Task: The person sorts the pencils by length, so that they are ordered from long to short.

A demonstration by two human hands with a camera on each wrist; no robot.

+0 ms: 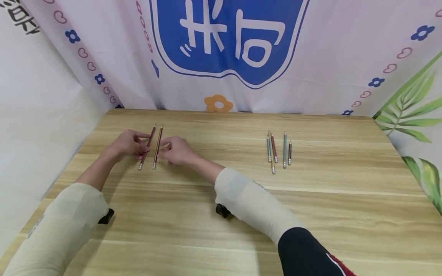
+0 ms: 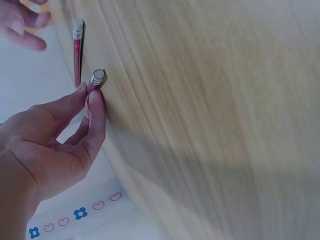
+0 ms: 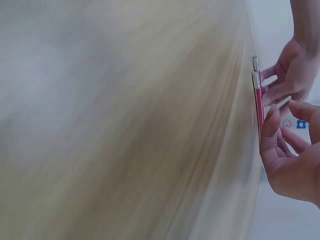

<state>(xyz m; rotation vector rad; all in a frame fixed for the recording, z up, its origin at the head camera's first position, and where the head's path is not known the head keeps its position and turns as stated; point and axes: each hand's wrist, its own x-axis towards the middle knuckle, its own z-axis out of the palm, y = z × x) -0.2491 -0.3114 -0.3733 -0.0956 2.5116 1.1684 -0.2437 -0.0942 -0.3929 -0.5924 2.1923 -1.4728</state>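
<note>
My left hand [image 1: 127,145] pinches a dark red pencil [image 1: 150,137] between thumb and fingers, at the far left of the table. The pencil's eraser end [image 2: 98,76] points toward the camera in the left wrist view. Just right of it, a second dark red pencil [image 1: 159,142] lies roughly parallel on the wood, eraser end nearest me. Beside that one is my right hand [image 1: 178,150], fingers loosely bent and thumb apart from them. In the right wrist view, the right hand [image 3: 296,167] has a gap between thumb and fingers, with nothing gripped.
Several pencils lie right of centre on the wooden table [image 1: 207,230]: a teal one [image 1: 268,149], a yellow one [image 1: 273,165], a red one [image 1: 274,148], a longer blue one [image 1: 284,150] and a short black one [image 1: 290,153]. A printed curtain [image 1: 114,46] hangs behind the table's back edge.
</note>
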